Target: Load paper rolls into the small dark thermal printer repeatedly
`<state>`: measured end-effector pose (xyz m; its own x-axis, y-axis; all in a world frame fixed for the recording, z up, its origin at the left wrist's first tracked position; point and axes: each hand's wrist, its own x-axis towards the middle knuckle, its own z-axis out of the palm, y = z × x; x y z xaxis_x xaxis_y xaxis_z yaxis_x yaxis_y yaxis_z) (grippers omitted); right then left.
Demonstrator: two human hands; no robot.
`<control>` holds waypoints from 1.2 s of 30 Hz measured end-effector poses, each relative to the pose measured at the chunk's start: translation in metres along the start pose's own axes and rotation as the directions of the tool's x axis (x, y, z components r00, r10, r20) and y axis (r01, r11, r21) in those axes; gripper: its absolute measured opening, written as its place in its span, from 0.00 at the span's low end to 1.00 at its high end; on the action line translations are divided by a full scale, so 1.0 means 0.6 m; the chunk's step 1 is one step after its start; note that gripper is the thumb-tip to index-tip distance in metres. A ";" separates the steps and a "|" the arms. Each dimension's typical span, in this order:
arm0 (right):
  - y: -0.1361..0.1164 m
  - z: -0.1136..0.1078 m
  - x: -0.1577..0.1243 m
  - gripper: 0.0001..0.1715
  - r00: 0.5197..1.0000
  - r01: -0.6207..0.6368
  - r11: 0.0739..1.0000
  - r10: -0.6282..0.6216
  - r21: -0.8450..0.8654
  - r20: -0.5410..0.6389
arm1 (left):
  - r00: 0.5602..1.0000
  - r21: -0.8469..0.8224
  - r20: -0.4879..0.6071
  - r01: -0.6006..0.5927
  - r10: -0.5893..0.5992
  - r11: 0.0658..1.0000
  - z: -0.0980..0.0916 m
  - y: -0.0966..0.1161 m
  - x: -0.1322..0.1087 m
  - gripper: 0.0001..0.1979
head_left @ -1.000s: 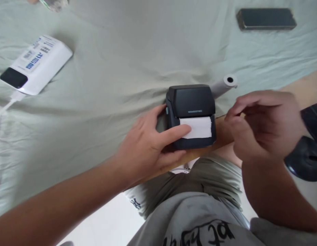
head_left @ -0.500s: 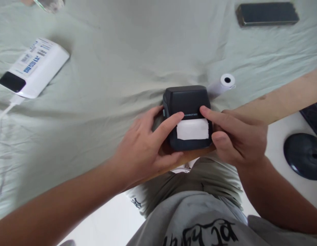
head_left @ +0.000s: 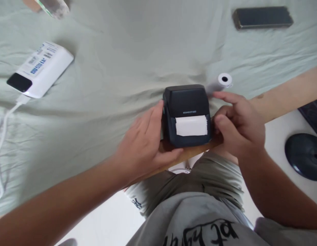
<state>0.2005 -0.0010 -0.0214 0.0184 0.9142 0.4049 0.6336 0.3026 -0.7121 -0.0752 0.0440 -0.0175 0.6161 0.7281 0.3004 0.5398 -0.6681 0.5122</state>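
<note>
A small black label printer (head_left: 187, 99) stands near the wooden edge in front of me, its lid closed. A strip of white paper (head_left: 191, 125) with a ragged right edge lies over its front, coming from the slot below the lid. My left hand (head_left: 144, 140) rests against the printer's left side, fingers straight and thumb stretched along the front edge. Beside the right side is my right hand (head_left: 239, 121), its index finger extended toward the paper roll (head_left: 224, 80) and its other fingers curled. The roll lies behind the printer, partly hidden by it.
A white device (head_left: 47, 68) with a dark screen and a cable (head_left: 3, 140) lies at the left. A dark rectangular block (head_left: 263, 17) lies at the far right. A clear object (head_left: 54, 7) is cut off at the top left. Beyond the wooden edge (head_left: 289, 90) is a black round base (head_left: 305, 155).
Both hands have come off the printer's lid. The left index finger has moved to the left side; the right hand has shifted right, its index finger now pointing past the printer.
</note>
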 end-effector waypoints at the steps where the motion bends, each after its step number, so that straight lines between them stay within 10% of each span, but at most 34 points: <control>1: 0.003 0.002 -0.001 0.24 1.000 0.002 1.000 -0.003 -0.027 -0.026 | 1.000 0.020 0.019 0.004 -0.004 1.000 0.001 0.000 0.000 0.47; 21: -0.006 0.012 0.006 0.37 0.982 0.190 0.947 -0.182 -0.261 0.055 | 0.999 0.090 -0.027 0.045 -0.043 0.995 -0.011 0.028 0.022 0.47; 36: 0.002 0.015 -0.002 0.27 0.999 0.046 0.999 -0.046 -0.009 0.029 | 0.999 -0.161 0.019 0.040 -0.038 0.986 -0.032 -0.018 0.009 0.42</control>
<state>0.1943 0.0007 -0.0282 -0.0330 0.9067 0.4205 0.6410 0.3420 -0.6871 -0.0887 0.0579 -0.0060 0.6062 0.7496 0.2657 0.4646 -0.6049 0.6468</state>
